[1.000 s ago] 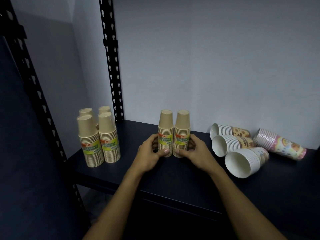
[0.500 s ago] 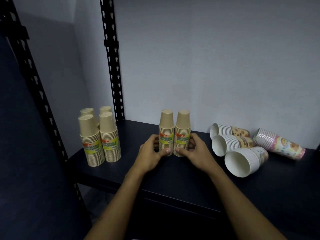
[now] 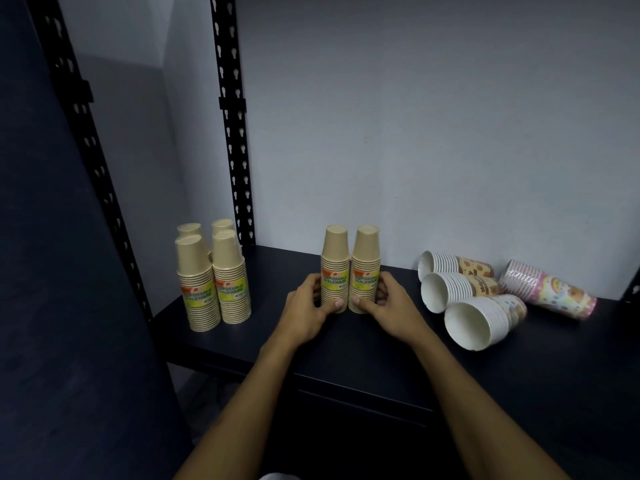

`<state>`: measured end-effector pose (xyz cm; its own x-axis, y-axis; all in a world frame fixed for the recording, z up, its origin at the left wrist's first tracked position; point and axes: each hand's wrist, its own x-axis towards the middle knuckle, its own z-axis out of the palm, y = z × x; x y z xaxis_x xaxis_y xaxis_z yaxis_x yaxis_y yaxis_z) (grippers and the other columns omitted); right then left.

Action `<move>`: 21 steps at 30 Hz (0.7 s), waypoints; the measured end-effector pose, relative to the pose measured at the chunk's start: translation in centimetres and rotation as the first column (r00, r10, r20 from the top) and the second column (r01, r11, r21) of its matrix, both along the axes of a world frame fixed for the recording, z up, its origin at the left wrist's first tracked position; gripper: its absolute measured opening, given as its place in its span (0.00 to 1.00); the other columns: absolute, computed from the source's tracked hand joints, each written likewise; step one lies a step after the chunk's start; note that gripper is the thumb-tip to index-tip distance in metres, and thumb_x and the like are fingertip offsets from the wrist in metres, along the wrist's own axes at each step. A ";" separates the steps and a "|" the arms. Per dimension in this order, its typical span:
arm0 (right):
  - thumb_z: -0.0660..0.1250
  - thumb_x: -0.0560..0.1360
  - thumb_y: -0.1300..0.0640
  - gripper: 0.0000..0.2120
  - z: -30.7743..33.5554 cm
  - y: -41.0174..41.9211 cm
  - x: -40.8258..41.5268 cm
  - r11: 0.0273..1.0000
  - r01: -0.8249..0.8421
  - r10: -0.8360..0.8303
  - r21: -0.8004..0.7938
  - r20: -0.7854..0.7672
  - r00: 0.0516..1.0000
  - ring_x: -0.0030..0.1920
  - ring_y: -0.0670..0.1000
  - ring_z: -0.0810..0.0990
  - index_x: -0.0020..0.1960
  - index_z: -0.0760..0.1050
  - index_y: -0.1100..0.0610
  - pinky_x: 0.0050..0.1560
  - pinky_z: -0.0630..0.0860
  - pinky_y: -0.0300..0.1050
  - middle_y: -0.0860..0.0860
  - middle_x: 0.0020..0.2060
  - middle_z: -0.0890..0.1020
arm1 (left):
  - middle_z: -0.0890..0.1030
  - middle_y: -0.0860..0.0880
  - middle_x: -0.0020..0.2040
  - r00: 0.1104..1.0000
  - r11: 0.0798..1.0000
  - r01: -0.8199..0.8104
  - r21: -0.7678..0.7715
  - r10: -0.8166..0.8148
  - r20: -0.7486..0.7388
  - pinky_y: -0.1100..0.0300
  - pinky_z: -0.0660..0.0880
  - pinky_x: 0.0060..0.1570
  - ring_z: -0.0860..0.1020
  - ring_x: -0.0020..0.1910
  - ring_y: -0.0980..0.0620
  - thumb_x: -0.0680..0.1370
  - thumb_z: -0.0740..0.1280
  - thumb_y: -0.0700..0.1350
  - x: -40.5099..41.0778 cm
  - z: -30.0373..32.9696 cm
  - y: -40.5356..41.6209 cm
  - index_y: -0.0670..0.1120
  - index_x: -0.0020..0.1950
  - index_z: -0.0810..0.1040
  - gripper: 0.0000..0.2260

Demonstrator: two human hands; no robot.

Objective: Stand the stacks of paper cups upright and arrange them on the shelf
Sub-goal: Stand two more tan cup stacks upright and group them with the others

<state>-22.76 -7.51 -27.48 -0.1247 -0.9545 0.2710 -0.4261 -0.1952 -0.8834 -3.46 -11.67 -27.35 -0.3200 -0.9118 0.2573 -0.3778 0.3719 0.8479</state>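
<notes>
Two tan cup stacks stand upright side by side mid-shelf, a left stack point(image 3: 335, 258) and a right stack point(image 3: 366, 259). My left hand point(image 3: 304, 311) wraps the base of the left one; my right hand point(image 3: 391, 306) wraps the base of the right one. Several more tan stacks point(image 3: 213, 275) stand upright in a tight group at the shelf's left end. At the right, printed cup stacks lie on their sides: two brown-patterned ones point(image 3: 457, 268), point(image 3: 460, 289), a larger white-mouthed one point(image 3: 485, 320), and a pink one point(image 3: 550, 294).
The dark shelf board point(image 3: 381, 344) ends at a front edge just below my wrists. A black perforated upright point(image 3: 232, 119) rises at the back left, another point(image 3: 83, 140) at the front left. A pale wall closes the back.
Hardly anything has moved. Both hands stay around the two middle stacks; the view has shifted very slightly.
</notes>
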 end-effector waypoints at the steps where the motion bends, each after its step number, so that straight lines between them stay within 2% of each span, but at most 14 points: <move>1: 0.76 0.73 0.54 0.24 0.1 0.2 0.1 1.000 -0.001 0.001 0.003 -0.002 1.000 0.61 0.44 0.81 0.66 0.71 0.51 0.67 0.77 0.52 0.46 0.62 0.82 | 0.80 0.50 0.67 1.000 1.000 -0.003 0.001 0.003 0.002 0.75 0.68 0.54 0.75 0.60 0.62 0.75 0.76 0.46 0.0 0.0 0.2 0.47 0.72 0.71 0.27; 3: 0.76 0.74 0.54 0.24 0.1 0.5 0.3 1.000 -0.001 0.001 0.005 -0.010 1.000 0.62 0.44 0.81 0.66 0.71 0.51 0.67 0.76 0.51 0.46 0.62 0.82 | 0.80 0.50 0.67 1.000 1.000 -0.013 -0.004 0.013 0.009 0.78 0.67 0.52 0.74 0.60 0.63 0.75 0.75 0.46 0.1 0.0 0.5 0.47 0.72 0.71 0.27; 6: 0.75 0.75 0.53 0.24 0.1 0.9 0.6 1.000 -0.001 0.002 0.015 -0.039 0.999 0.63 0.42 0.80 0.67 0.71 0.52 0.68 0.76 0.49 0.44 0.63 0.81 | 0.80 0.51 0.67 0.999 0.999 -0.031 -0.009 0.031 0.017 0.77 0.67 0.54 0.74 0.60 0.63 0.75 0.76 0.47 0.5 -0.3 1.1 0.48 0.72 0.71 0.27; 9: 0.74 0.75 0.51 0.25 0.0 1.5 1.1 1.000 0.002 -0.001 0.019 -0.069 0.998 0.64 0.43 0.79 0.68 0.69 0.52 0.68 0.75 0.49 0.45 0.64 0.80 | 0.80 0.51 0.66 0.998 0.998 -0.051 -0.020 0.052 0.027 0.83 0.67 0.48 0.75 0.59 0.63 0.75 0.76 0.46 0.9 -0.6 1.7 0.47 0.72 0.71 0.27; 13: 0.74 0.76 0.50 0.23 -0.5 2.4 1.6 1.000 0.008 -0.008 0.000 -0.116 0.993 0.63 0.43 0.79 0.66 0.67 0.50 0.65 0.75 0.46 0.43 0.62 0.81 | 0.81 0.52 0.64 0.996 0.996 -0.082 -0.032 0.083 0.027 0.85 0.66 0.46 0.75 0.58 0.64 0.75 0.76 0.45 1.5 -0.9 2.6 0.47 0.71 0.72 0.26; 16: 0.73 0.76 0.49 0.21 -0.7 2.6 1.7 1.000 0.003 -0.005 -0.017 -0.146 0.989 0.61 0.42 0.80 0.64 0.68 0.50 0.64 0.77 0.48 0.42 0.61 0.82 | 0.82 0.51 0.63 0.996 0.995 -0.088 -0.035 0.089 0.031 0.84 0.67 0.46 0.76 0.56 0.64 0.75 0.76 0.44 1.7 -1.0 2.9 0.46 0.70 0.73 0.25; 21: 0.72 0.76 0.47 0.22 -0.7 2.3 1.8 1.000 -0.013 0.010 -0.016 -0.185 0.983 0.62 0.45 0.79 0.65 0.67 0.49 0.65 0.77 0.52 0.44 0.63 0.81 | 0.81 0.50 0.64 0.993 0.993 -0.106 -0.054 0.109 0.052 0.84 0.66 0.45 0.75 0.56 0.64 0.76 0.75 0.43 1.7 -1.0 2.8 0.46 0.70 0.72 0.24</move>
